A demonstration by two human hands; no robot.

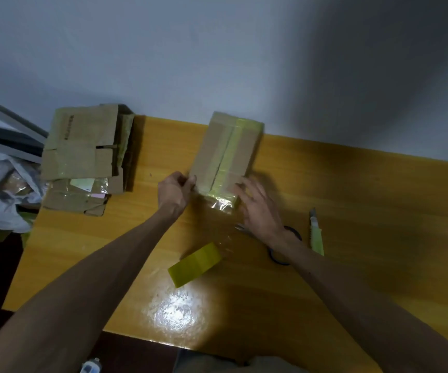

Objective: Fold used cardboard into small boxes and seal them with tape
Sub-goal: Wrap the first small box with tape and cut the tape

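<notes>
Flanking the cardboard box (pixel 225 154) at its near end: pinching one corner with the left hand (pixel 175 192), pressing the spread-fingered right hand (pixel 258 208) on the taped opposite corner. Nearer than both hands, tape roll (pixel 194 265).

yellow table (pixel 352 197) under a taped box (pixel 225 149), flattened cardboard stack (pixel 82 146), tape roll (pixel 194 265), scissors (pixel 297 233), green knife (pixel 316 235)

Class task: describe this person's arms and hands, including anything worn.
Both forearms are bare; no sleeves show. The left hand and right hand have no gloves, and no watch, ring or bracelet is visible. The dark loop by the right wrist is a scissors handle.
</notes>
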